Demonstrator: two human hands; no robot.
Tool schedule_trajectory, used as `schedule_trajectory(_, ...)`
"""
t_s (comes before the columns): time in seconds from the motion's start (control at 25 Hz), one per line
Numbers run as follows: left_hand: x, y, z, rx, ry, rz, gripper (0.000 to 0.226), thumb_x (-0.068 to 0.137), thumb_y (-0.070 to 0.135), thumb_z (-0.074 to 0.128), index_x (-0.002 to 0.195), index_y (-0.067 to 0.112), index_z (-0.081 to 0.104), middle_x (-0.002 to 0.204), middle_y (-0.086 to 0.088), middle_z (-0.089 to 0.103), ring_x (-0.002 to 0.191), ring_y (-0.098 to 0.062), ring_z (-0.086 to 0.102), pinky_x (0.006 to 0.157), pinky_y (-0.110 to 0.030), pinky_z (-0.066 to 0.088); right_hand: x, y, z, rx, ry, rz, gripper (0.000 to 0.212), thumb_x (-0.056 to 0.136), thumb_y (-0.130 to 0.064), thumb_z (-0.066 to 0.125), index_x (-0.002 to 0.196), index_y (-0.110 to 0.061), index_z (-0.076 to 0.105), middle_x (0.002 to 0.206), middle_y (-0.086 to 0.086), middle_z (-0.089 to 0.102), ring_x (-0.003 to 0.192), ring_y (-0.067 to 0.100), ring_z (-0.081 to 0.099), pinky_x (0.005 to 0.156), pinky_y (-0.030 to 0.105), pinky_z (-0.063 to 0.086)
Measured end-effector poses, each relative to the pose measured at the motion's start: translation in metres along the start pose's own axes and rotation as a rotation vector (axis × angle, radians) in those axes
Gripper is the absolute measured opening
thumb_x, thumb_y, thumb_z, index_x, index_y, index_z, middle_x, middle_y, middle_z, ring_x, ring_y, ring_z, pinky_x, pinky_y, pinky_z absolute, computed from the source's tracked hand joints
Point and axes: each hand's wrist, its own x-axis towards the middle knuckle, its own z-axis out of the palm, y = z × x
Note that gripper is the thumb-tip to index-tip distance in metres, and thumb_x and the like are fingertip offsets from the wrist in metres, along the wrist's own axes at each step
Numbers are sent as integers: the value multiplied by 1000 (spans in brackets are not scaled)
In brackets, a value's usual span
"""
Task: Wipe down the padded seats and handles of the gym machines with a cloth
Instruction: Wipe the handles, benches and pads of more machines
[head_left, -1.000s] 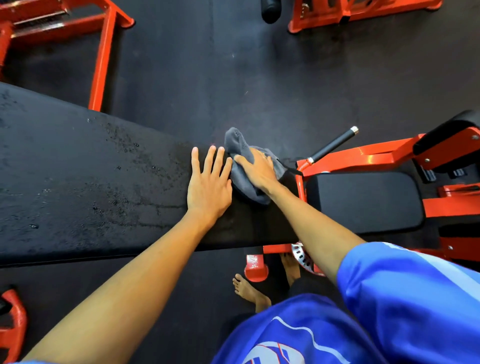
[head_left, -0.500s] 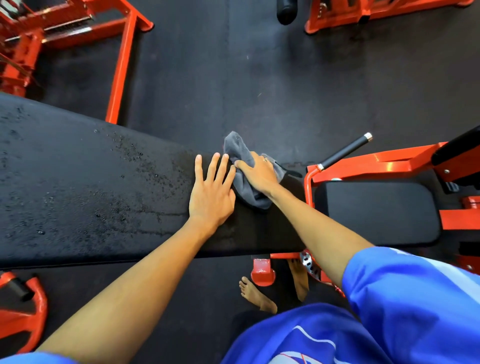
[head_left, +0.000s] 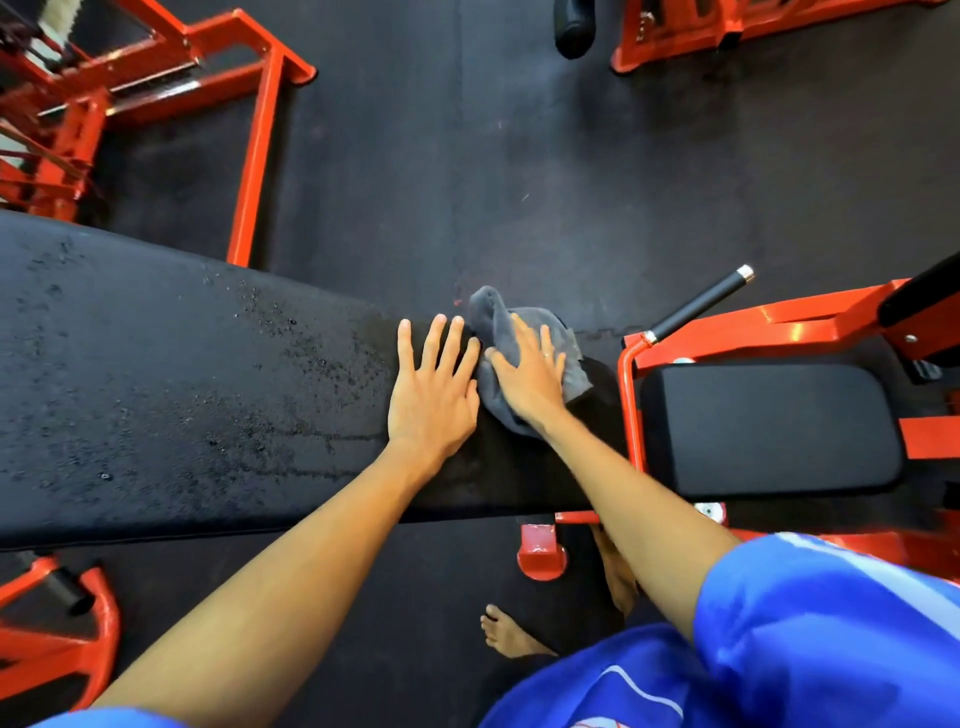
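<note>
1. Head view, the cloth: a grey cloth (head_left: 491, 314), soft and crumpled into a loose wad, lies on the far edge of the long black bench pad (head_left: 182, 389), near the pad's right end. One rumpled corner sticks up past the fingertips.
2. Head view, the right hand (head_left: 530, 379): it lies flat on top of the cloth with straight, slightly spread fingers, pressing it onto the pad and not pinching it.
3. Head view, the left hand (head_left: 434, 400): it rests palm-down on the bare pad just beside the cloth, fingers spread and holding nothing.
4. Head view, the pad surface: matte black vinyl, speckled with small droplets and damp streaks to the left of the hands.
5. Head view, surroundings: a smaller black seat pad (head_left: 769, 426) sits to the right in an orange frame (head_left: 779, 322), with a black handle (head_left: 698, 304), tipped in chrome, angled above it. A bare foot (head_left: 511, 636) stands on the dark floor (head_left: 467, 156) below the bench.
</note>
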Motion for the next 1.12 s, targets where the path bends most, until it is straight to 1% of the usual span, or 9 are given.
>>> schedule_trajectory(0.08,1,0,1,0,-15,15,62,106,44,9,163,19,8,171,-12,0,157,-36,-5,119,-69,-2,-18,13,4,-16,14,-73,73,103,-45,48,165,-36,11,173,-5,11,160,30,-7,125,56,0)
schedule_trajectory(0.2,-2,-2,-1,-10,-28,4,61,106,42,15,163,20,11,171,-12,3,157,-35,-4,119,-69,-2,-14,46,-8,-109,52,89,83,96,-58,48,165,-31,11,170,2,17,157,38,9,124,58,15)
schedule_trajectory(0.32,-7,-6,-4,-5,-40,13,61,106,42,15,164,21,9,171,-10,1,158,-32,-6,121,-65,-4,-13,29,-17,79,44,282,79,100,-59,49,165,-34,12,173,-1,11,158,29,7,124,64,8)
schedule_trajectory(0.48,-15,-13,-3,9,-64,20,62,106,44,10,163,21,3,171,-5,-4,158,-27,-8,124,-58,-7,-51,-3,12,26,59,70,75,104,-45,48,165,-34,7,174,-3,2,160,31,-6,126,59,2)
schedule_trajectory(0.6,-25,-18,-2,20,-62,40,62,107,44,9,164,20,1,171,-5,-4,158,-26,-8,125,-55,-7,-90,31,39,-98,66,-99,81,95,-53,45,164,-39,5,173,-9,6,160,31,0,126,61,7)
schedule_trajectory(0.68,-35,-24,-5,7,-69,42,61,107,43,11,163,22,2,171,-5,-4,158,-26,-7,125,-54,-7,-98,54,34,-130,98,28,85,90,-65,43,162,-41,6,172,-8,8,159,32,7,125,61,14)
schedule_trajectory(0.8,-51,-32,-9,4,-78,48,60,107,44,11,163,24,1,171,-5,-5,158,-26,-8,125,-53,-9,-85,43,20,26,149,260,85,87,-70,41,162,-38,16,171,-7,14,158,35,11,123,64,15)
schedule_trajectory(0.96,-65,-43,-13,20,-72,55,61,108,44,11,163,22,1,171,-3,-3,158,-25,-7,126,-51,-9,-99,-22,49,38,133,101,73,98,-49,42,163,-42,10,173,-9,9,159,35,0,124,63,4)
schedule_trajectory(1.12,-77,-51,-13,7,-67,75,60,108,45,9,163,22,3,171,-3,-2,158,-24,-6,126,-51,-9,-152,-10,71,67,233,-58,68,101,-45,45,163,-42,17,170,-3,22,157,34,15,127,57,10)
